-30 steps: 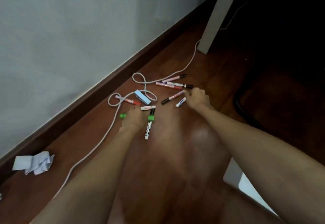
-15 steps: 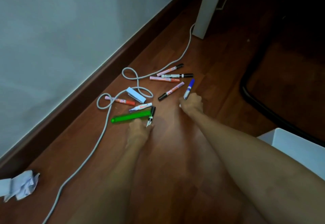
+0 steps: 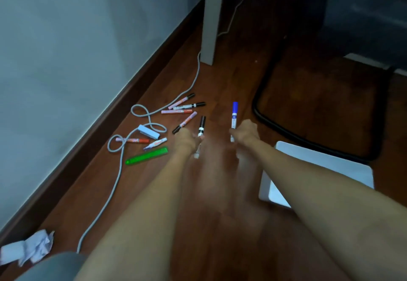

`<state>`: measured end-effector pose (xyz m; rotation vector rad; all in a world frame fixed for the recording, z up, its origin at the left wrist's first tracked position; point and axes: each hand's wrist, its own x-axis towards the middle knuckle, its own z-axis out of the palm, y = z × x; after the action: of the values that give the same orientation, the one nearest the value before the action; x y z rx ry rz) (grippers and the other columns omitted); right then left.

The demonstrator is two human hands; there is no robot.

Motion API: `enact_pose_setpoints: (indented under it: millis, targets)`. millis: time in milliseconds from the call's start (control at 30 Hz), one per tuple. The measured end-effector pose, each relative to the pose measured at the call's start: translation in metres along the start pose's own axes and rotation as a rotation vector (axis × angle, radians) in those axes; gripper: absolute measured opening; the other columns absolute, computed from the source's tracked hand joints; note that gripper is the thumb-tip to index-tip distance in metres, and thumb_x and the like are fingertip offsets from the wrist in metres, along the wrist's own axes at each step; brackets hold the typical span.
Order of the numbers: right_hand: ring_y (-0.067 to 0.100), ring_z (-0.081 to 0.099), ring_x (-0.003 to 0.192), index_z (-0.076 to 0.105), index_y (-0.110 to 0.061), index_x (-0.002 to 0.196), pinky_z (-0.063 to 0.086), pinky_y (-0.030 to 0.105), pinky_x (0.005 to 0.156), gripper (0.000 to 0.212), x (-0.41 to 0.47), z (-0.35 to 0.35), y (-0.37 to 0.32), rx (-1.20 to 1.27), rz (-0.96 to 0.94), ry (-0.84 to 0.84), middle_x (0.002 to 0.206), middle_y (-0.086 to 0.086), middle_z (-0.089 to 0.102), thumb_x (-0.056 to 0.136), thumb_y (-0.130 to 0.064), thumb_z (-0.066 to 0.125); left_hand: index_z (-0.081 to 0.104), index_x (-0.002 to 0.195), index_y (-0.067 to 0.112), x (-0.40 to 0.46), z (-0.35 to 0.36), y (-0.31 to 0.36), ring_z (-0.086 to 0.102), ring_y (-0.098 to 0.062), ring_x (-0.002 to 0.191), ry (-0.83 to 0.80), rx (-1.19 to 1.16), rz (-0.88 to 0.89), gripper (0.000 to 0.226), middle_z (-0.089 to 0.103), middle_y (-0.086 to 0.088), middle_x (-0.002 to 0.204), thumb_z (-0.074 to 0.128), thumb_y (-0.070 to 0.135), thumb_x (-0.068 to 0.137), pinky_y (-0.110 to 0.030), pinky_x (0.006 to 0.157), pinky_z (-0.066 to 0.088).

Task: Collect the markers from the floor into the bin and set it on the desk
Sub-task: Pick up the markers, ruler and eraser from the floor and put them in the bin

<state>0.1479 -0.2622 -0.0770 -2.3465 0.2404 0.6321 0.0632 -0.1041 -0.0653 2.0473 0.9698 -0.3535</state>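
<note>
Dark reddish wood flooring (image 3: 297,95) is running along a pale wall, with a white desk leg (image 3: 211,16) standing at the far end and a grey cable (image 3: 119,170) looping across the boards. Both hands are holding markers above the floor: the left hand (image 3: 186,143) is curling closed around a black-capped marker (image 3: 200,134), cap pointing away, and the right hand (image 3: 245,133) is gripping a blue-capped marker (image 3: 234,119) by its lower barrel, cap upward. A white bin (image 3: 317,161) is sitting on the floor just beside and under the right forearm, so the drop looks short. Several more markers (image 3: 184,109) are lying clustered beyond the left hand, near the cable loops, with two others (image 3: 155,144) nearer the wall beside a green ruler (image 3: 146,156) and a pale blue block (image 3: 148,132). Crumpled paper (image 3: 28,248) is lying well apart. These markers are probably light, stiff and smooth, likely to roll if nudged, so pinching mid-barrel seems best, perhaps gathering a few at once.
</note>
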Motion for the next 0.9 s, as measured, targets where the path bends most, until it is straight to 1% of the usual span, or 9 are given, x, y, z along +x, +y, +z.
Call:
enact_pose_setpoints:
  millis: [100, 167, 267, 333, 400, 633, 733, 800, 900]
  targets:
    - [0.035, 0.070, 0.097, 0.072, -0.003, 0.105, 0.052, 0.034, 0.076, 0.031, -0.020, -0.039, 0.012, 0.047, 0.007, 0.084, 0.104, 0.020, 0.072, 0.084, -0.026, 0.067, 0.074, 0.088, 0.000, -0.019, 0.010, 0.048, 0.070, -0.028, 0.091, -0.063, -0.029, 0.074, 0.036, 0.075, -0.017, 0.097, 0.070, 0.035, 0.083, -0.025, 0.077, 0.049]
    - [0.036, 0.069, 0.096, 0.073, -0.002, 0.104, 0.048, 0.032, 0.071, 0.032, -0.034, -0.063, 0.022, 0.080, 0.014, 0.142, 0.103, 0.022, 0.072, 0.085, -0.027, 0.068, 0.071, 0.087, -0.003, -0.033, 0.023, 0.077, 0.072, -0.028, 0.090, -0.096, -0.119, 0.098, 0.034, 0.075, -0.019, 0.099, 0.075, 0.030, 0.079, -0.035, 0.085, 0.058]
    - [0.035, 0.071, 0.087, 0.074, 0.000, 0.097, 0.049, 0.030, 0.065, 0.029, -0.052, -0.093, 0.047, 0.120, 0.040, 0.178, 0.093, 0.020, 0.074, 0.084, -0.026, 0.068, 0.069, 0.079, 0.002, -0.061, 0.040, 0.111, 0.071, -0.029, 0.079, -0.136, -0.161, 0.129, 0.024, 0.072, -0.019, 0.095, 0.077, 0.024, 0.078, -0.042, 0.079, 0.061]
    - [0.034, 0.073, 0.085, 0.074, 0.001, 0.092, 0.058, 0.037, 0.071, 0.028, -0.064, -0.110, 0.072, 0.152, 0.073, 0.199, 0.087, 0.020, 0.075, 0.084, -0.026, 0.070, 0.068, 0.078, 0.004, -0.081, 0.055, 0.129, 0.068, -0.028, 0.072, -0.174, -0.151, 0.152, 0.020, 0.071, -0.017, 0.094, 0.079, 0.021, 0.077, -0.041, 0.074, 0.062]
    - [0.033, 0.074, 0.084, 0.073, 0.002, 0.093, 0.060, 0.043, 0.079, 0.028, -0.076, -0.126, 0.096, 0.201, 0.112, 0.224, 0.089, 0.020, 0.075, 0.086, -0.025, 0.071, 0.066, 0.075, 0.005, -0.098, 0.070, 0.141, 0.069, -0.028, 0.074, -0.215, -0.149, 0.181, 0.018, 0.071, -0.017, 0.097, 0.079, 0.017, 0.077, -0.041, 0.072, 0.062]
    - [0.027, 0.070, 0.079, 0.070, 0.003, 0.097, 0.057, 0.036, 0.079, 0.025, -0.109, -0.140, 0.151, 0.303, 0.199, 0.267, 0.095, 0.020, 0.074, 0.091, -0.021, 0.068, 0.070, 0.081, 0.003, -0.132, 0.127, 0.146, 0.073, -0.030, 0.080, -0.329, -0.053, 0.227, 0.017, 0.072, -0.015, 0.094, 0.078, 0.018, 0.077, -0.039, 0.071, 0.063]
    - [0.030, 0.071, 0.085, 0.071, 0.001, 0.097, 0.057, 0.036, 0.080, 0.025, -0.112, -0.125, 0.169, 0.298, 0.239, 0.259, 0.094, 0.019, 0.073, 0.091, -0.023, 0.069, 0.072, 0.081, -0.001, -0.135, 0.147, 0.134, 0.073, -0.028, 0.072, -0.343, -0.013, 0.228, 0.024, 0.073, -0.015, 0.087, 0.078, 0.022, 0.076, -0.037, 0.067, 0.063]
    - [0.031, 0.071, 0.086, 0.071, 0.001, 0.095, 0.058, 0.040, 0.084, 0.025, -0.113, -0.117, 0.180, 0.296, 0.254, 0.269, 0.093, 0.020, 0.073, 0.090, -0.024, 0.069, 0.074, 0.078, -0.003, -0.136, 0.160, 0.125, 0.073, -0.029, 0.067, -0.343, 0.023, 0.256, 0.030, 0.074, -0.015, 0.080, 0.076, 0.026, 0.077, -0.038, 0.071, 0.063]
    - [0.032, 0.069, 0.082, 0.072, 0.002, 0.092, 0.056, 0.035, 0.076, 0.029, -0.113, -0.108, 0.191, 0.258, 0.270, 0.279, 0.088, 0.019, 0.072, 0.091, -0.026, 0.068, 0.074, 0.078, -0.003, -0.137, 0.170, 0.113, 0.073, -0.030, 0.069, -0.347, 0.053, 0.275, 0.033, 0.075, -0.017, 0.082, 0.074, 0.030, 0.079, -0.038, 0.075, 0.063]
